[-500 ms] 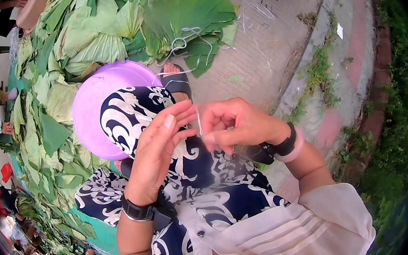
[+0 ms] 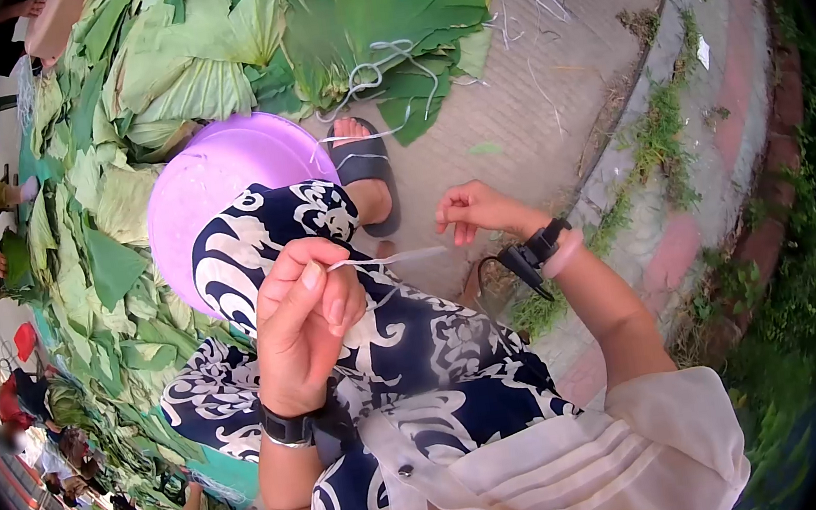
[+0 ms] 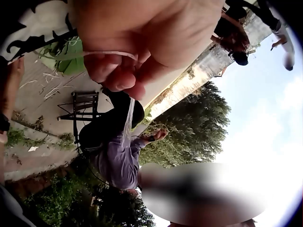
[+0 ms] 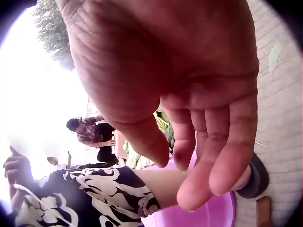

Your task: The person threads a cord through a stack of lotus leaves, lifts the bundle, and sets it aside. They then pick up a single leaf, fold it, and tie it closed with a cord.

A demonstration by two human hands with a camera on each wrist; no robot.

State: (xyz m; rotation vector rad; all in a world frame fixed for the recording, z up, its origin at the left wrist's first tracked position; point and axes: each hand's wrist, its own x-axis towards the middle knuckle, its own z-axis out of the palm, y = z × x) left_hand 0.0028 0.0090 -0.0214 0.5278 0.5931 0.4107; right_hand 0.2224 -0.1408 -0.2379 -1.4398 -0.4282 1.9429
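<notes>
A thin white strip [image 2: 398, 256] is pinched between the thumb and curled fingers of my left hand [image 2: 303, 319], and its free end reaches toward the right. In the left wrist view, the strip [image 3: 110, 53] passes through the fingers of the left hand [image 3: 156, 33], with a translucent end hanging below them. My right hand [image 2: 486, 210] is held apart, a little beyond the strip's end. The right wrist view shows the right hand [image 4: 175, 71] with loosely bent fingers, thumb apart, holding nothing.
A purple basin [image 2: 208, 177] stands beyond the patterned-fabric knee [image 2: 246, 243]. Large green leaves [image 2: 197, 78] cover the ground at left, with a pale cord [image 2: 368, 76] on them. A sandalled foot [image 2: 362, 159] is beside the basin. Other people are at the left edge.
The right hand has let go of the strip and moved away to the right. The left hand's fingers, straighter before, are now curled round the strip, which points sideways instead of upright.
</notes>
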